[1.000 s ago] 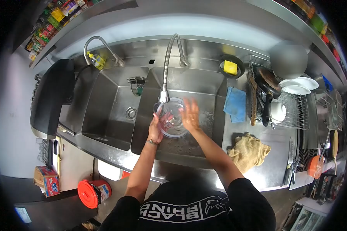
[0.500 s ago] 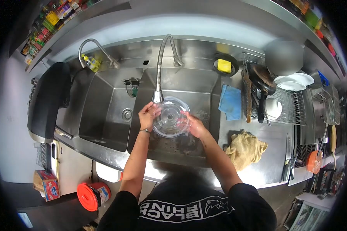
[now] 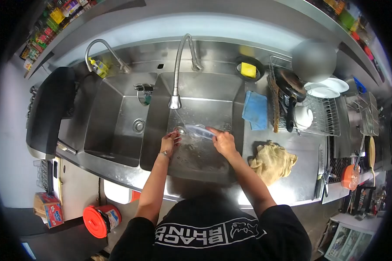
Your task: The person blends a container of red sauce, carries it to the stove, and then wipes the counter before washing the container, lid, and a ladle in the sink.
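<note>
A clear round lid (image 3: 199,131) is tilted nearly edge-on over the right sink basin (image 3: 213,163), its outline smeared by motion. My right hand (image 3: 224,142) grips its right end. By its left end, my left hand (image 3: 170,142) has bent fingers, with a small shiny round shape at the fingertips; whether that belongs to the lid I cannot make out. Above hangs the flexible faucet (image 3: 175,102), and a thin stream of water falls from it toward the lid's left end. Water drops dot the basin floor.
The left basin (image 3: 117,139) adjoins. Right of the sink are a blue cloth (image 3: 255,111), a crumpled tan cloth (image 3: 273,163) and a dark pan (image 3: 260,71) bearing a yellow sponge (image 3: 248,70). A wire dish rack (image 3: 326,115) holds plates and a frying pan (image 3: 290,85).
The lid has turned from facing me to nearly edge-on. My left hand has moved down from its left rim, while my right hand keeps hold. The camera view has shifted slightly.
</note>
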A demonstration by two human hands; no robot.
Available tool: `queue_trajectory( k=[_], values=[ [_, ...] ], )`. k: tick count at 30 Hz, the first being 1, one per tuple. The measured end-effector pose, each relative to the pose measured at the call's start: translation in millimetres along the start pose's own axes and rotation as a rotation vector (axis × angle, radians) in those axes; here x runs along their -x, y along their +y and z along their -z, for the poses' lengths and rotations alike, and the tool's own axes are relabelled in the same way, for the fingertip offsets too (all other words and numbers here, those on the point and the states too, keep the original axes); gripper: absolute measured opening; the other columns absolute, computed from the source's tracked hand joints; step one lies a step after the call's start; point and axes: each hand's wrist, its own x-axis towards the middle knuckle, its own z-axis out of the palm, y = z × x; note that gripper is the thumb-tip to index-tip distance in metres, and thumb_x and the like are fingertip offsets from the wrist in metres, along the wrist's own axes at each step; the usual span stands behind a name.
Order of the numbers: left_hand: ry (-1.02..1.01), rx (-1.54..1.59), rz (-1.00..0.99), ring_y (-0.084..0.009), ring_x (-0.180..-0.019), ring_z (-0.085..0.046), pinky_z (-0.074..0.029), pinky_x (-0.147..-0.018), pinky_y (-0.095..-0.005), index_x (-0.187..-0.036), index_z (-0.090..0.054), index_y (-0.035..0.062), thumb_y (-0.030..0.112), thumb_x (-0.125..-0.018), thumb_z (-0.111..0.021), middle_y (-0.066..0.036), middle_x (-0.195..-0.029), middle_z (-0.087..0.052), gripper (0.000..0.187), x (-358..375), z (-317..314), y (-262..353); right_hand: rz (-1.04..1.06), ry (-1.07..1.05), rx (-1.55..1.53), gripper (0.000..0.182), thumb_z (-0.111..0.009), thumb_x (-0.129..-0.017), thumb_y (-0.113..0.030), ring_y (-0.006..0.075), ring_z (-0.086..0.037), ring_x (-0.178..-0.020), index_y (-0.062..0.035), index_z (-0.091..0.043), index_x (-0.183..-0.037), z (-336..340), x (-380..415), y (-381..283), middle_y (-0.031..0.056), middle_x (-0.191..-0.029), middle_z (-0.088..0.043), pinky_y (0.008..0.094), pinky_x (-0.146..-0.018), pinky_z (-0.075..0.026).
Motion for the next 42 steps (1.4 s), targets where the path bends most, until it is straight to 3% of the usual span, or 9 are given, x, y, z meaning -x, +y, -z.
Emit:
queue_trajectory(
  k=[4, 6, 8, 11, 19, 25, 27, 32, 42],
  values=[
    [-0.054, 0.003, -0.052, -0.0132, -0.076, -0.06, -0.046, -0.061, -0.0255, -0.097, -0.062, 0.0102, 0.02, -0.083, -0.059, 0.0, -0.087, -0.063, 0.018, 10.6, -16.3, 3.0, -0.077, -0.022, 0.186, 0.035, -0.052, -0.076, -0.006, 0.0306, -0.061, -0.071, -0.0209, -0.058, -0.107, -2.2, 28.8, 14.0, 0.0121, -0.084, -0.064, 0.0407, -0.065, -0.049],
    [-0.081, 0.019, -0.153, -0.0133, -0.074, -0.061, -0.048, -0.062, -0.0255, -0.097, -0.063, 0.0081, 0.014, -0.079, -0.063, -0.002, -0.091, -0.064, 0.019, 0.5, -21.7, 8.3, 0.165, 0.437, -0.202, 0.037, -0.053, -0.074, -0.006, 0.0303, -0.061, -0.067, -0.0202, -0.057, -0.108, -0.4, 39.2, 8.9, 0.0111, -0.079, -0.063, 0.0402, -0.06, -0.049],
    [-0.136, 0.068, -0.242, -0.0163, -0.077, -0.062, -0.049, -0.067, -0.0263, -0.102, -0.061, 0.0048, 0.011, -0.079, -0.062, -0.006, -0.093, -0.063, 0.024, 4.0, -30.4, 19.7, 0.038, -0.039, 0.144, 0.043, -0.056, -0.07, -0.006, 0.0303, -0.059, -0.062, -0.0179, -0.054, -0.111, 9.0, 47.6, 14.8, 0.0111, -0.071, -0.061, 0.0415, -0.056, -0.048],
    [-0.135, 0.067, -0.268, -0.0165, -0.08, -0.061, -0.048, -0.065, -0.0244, -0.106, -0.059, 0.004, 0.013, -0.083, -0.057, -0.008, -0.098, -0.062, 0.024, -2.3, -36.0, 34.3, 0.056, 0.438, -0.217, 0.039, -0.053, -0.072, 0.001, 0.0313, -0.062, -0.081, -0.0136, -0.055, -0.109, 12.3, 55.8, 10.2, 0.015, -0.096, -0.062, 0.0378, -0.069, -0.051],
    [-0.119, 0.05, -0.311, -0.0152, -0.084, -0.058, -0.046, -0.073, -0.0269, -0.102, -0.058, 0.0068, 0.016, -0.082, -0.062, -0.004, -0.094, -0.061, 0.022, -19.8, -57.1, 28.2, 0.063, 0.287, -0.173, 0.041, -0.054, -0.068, -0.002, 0.0345, -0.059, -0.069, -0.0123, -0.053, -0.107, 62.9, 74.2, 0.2, 0.0128, -0.089, -0.063, 0.0427, -0.058, -0.048],
    [-0.088, -0.299, -0.258, -0.0123, -0.082, -0.058, -0.044, -0.075, -0.0242, -0.098, -0.061, 0.0031, 0.017, -0.08, -0.066, -0.004, -0.09, -0.062, 0.023, -16.8, -67.7, 12.5, 0.307, 0.422, -0.126, 0.036, -0.055, -0.062, 0.005, 0.023, -0.059, -0.083, -0.01, -0.06, -0.095, 189.6, 105.9, -7.4, 0.0037, -0.085, -0.063, 0.0351, -0.079, -0.039],
    [-0.275, -0.407, -0.417, -0.0117, -0.085, -0.058, -0.044, -0.078, -0.0236, -0.097, -0.062, 0.0004, 0.019, -0.08, -0.066, -0.005, -0.093, -0.063, 0.026, -34.1, -55.6, -16.1, 0.484, 0.671, -0.013, 0.038, -0.052, -0.06, 0.015, 0.0244, -0.058, -0.086, -0.0041, -0.06, -0.091, 254.3, 108.0, 13.0, 0.0108, -0.088, -0.062, 0.0345, -0.076, -0.043],
    [-0.255, -0.688, -0.255, -0.0102, -0.077, -0.055, -0.043, -0.065, -0.0238, -0.104, -0.062, 0.0029, 0.02, -0.082, -0.064, -0.003, -0.092, -0.062, 0.028, -31.0, -34.8, -57.7, 0.062, 0.766, 0.539, 0.027, -0.048, -0.069, 0.009, 0.0269, -0.057, -0.088, -0.0064, -0.061, -0.086, 385.1, 112.3, 75.7, 0.0082, -0.088, -0.062, 0.0374, -0.086, -0.038],
    [-0.101, -1.022, -0.134, -0.0237, -0.085, -0.064, -0.048, -0.075, -0.0332, -0.104, -0.062, 0.0039, 0.027, -0.079, -0.061, -0.011, -0.09, -0.066, 0.034, -25.9, 17.6, -77.8, -0.057, 0.714, 0.529, 0.031, -0.049, -0.064, 0.01, 0.0271, -0.058, -0.085, -0.0099, -0.064, -0.083, 391.3, 102.4, 276.7, 0.0075, -0.083, -0.062, 0.0375, -0.083, -0.041]
  ],
)
